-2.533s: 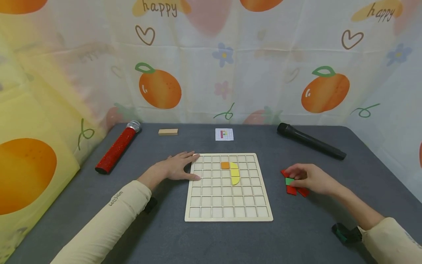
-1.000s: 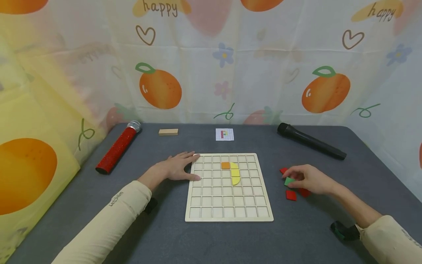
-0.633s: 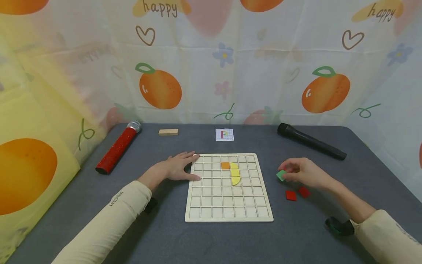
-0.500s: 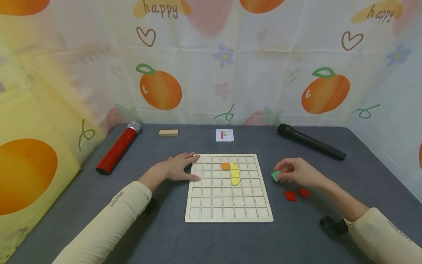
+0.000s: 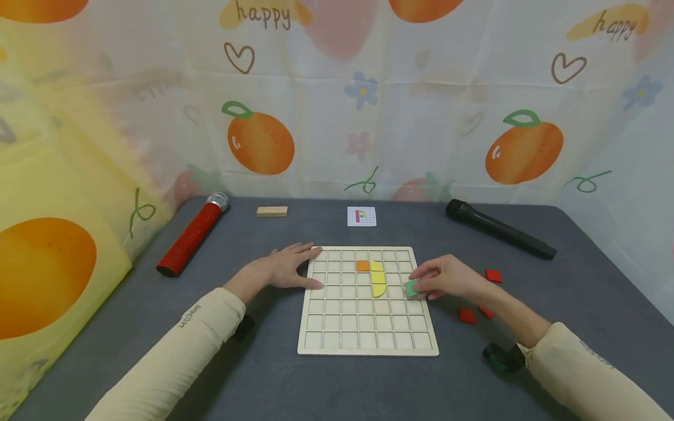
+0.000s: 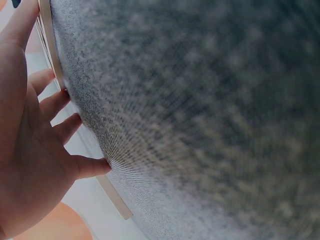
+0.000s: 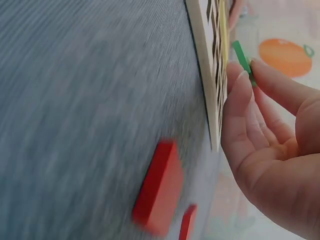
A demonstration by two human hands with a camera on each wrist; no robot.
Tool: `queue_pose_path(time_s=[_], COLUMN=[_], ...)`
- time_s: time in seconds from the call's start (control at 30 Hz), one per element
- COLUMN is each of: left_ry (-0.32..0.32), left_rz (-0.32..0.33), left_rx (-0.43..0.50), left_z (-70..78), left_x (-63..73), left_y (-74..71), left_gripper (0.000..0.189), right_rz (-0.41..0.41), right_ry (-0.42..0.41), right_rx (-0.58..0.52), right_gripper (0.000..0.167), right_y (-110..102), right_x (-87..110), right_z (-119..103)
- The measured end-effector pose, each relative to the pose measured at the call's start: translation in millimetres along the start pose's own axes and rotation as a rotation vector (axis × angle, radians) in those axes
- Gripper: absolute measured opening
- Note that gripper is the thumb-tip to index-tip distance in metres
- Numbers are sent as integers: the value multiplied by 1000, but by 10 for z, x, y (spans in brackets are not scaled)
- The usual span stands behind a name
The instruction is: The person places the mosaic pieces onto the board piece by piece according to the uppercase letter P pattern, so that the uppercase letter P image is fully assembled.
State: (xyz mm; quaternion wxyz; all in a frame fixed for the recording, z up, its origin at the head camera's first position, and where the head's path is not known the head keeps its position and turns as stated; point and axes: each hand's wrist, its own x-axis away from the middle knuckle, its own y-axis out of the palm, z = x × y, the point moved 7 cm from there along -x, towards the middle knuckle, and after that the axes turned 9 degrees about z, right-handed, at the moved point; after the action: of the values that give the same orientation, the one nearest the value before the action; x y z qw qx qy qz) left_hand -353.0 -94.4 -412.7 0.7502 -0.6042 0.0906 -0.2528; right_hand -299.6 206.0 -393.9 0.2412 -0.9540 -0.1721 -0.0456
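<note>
A pale wooden grid board lies in the middle of the table. On it sit an orange square tile and, just right of that, a yellow column of pieces with rounded ends. My left hand rests on the board's left edge, thumb and fingers spread. Between thumb and fingers my right hand pinches a green tile over the board's right edge. In the right wrist view the green tile is tilted and held up at the fingertips.
Three red tiles lie right of the board, one partly behind the right forearm. At the back are a red microphone, a small wooden block, a printed grid card and a black microphone.
My right hand has picked the green tile out from among the red ones and carried it left to the board. The red tiles have spread apart. My left hand stays put.
</note>
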Motion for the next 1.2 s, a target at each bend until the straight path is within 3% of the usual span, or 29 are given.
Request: queue_pose_path(time_s=[0.27, 0.7, 1.2], left_ry=[6, -2, 3], left_rz=[3, 3, 2], left_rx=[0, 6, 3], left_z=[-3, -3, -8], left_x=[1, 5, -1], left_y=[2, -5, -2], left_gripper=[96, 96, 96], right_rz=[-36, -5, 74], right_ry=[8, 65, 157], right_rx=[-98, -148, -99], right_gripper=[36, 31, 24], right_y=[267, 495, 665], right_x=[-138, -261, -335], right_z=[-85, -210, -284])
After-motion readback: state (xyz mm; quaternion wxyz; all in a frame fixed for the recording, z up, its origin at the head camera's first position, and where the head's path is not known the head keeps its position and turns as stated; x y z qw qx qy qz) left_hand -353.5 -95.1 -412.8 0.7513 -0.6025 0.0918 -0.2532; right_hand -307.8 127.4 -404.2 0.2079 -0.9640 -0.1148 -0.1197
